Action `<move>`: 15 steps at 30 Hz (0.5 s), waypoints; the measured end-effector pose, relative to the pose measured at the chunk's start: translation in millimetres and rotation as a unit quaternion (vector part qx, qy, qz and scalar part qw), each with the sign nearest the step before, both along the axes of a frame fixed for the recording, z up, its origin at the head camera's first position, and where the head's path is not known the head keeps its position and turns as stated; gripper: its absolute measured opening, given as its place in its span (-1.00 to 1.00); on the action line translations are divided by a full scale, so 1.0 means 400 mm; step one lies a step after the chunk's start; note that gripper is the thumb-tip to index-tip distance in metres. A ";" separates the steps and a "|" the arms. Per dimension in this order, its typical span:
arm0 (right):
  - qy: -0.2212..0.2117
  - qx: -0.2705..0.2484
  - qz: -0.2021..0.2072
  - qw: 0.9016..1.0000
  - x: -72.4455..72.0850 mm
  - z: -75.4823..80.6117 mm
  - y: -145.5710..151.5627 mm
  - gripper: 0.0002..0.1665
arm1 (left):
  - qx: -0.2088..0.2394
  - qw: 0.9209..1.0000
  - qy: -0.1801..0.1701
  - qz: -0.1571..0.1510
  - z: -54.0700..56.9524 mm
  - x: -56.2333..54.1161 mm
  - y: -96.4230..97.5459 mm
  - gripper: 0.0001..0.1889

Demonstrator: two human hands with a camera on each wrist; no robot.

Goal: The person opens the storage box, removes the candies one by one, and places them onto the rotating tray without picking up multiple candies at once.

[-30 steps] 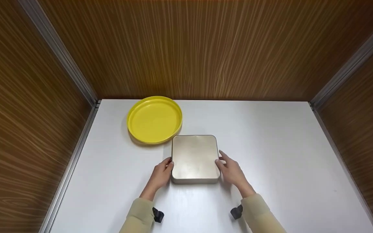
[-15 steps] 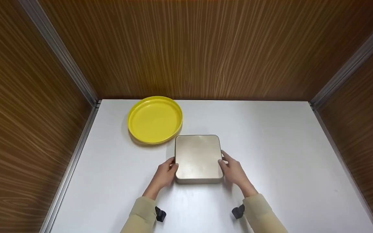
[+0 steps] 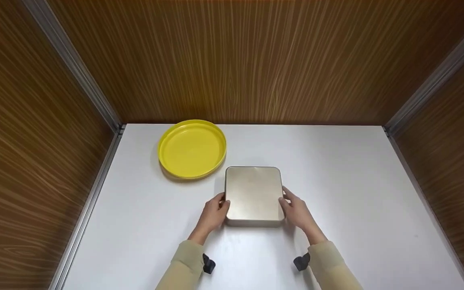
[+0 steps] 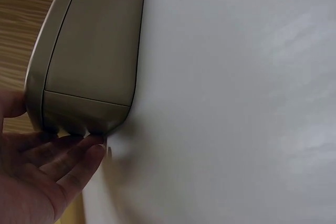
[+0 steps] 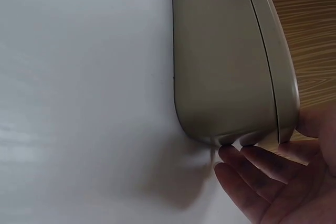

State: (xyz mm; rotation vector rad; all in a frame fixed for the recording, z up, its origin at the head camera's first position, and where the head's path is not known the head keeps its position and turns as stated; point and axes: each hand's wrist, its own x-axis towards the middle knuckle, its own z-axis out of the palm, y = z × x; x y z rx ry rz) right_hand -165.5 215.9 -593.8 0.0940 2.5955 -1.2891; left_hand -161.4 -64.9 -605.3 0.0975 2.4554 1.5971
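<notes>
A square, pale gold metal tin [image 3: 254, 193] with rounded corners and a closed lid lies between both hands on the white table. My left hand [image 3: 213, 213] grips its left side, thumb at the lid's edge and fingers against the wall. On the opposite side my right hand [image 3: 299, 213] holds it the same way. In the left wrist view, a lid seam runs along the tin [image 4: 94, 40], and several fingertips of the left hand [image 4: 47, 171] touch its side. The right wrist view has the right hand's fingertips [image 5: 228, 153] at the tin's lower edge.
A round yellow tray [image 3: 191, 151] with a raised rim sits at the back left, just beyond the tin's far left corner. Wood-grain panels [image 3: 256, 60] enclose the white table [image 3: 357, 193] at the back and both sides, with metal strips along the corners.
Both hands have moved the tin to the right and, lately, slightly away from the body, widening its gap from the yellow tray. The tray has stayed in place.
</notes>
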 end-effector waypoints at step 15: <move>0.003 0.002 -0.001 1.000 -0.006 0.001 0.026 -0.37 | 0.003 1.000 0.005 0.000 -0.004 -0.010 0.021 -0.55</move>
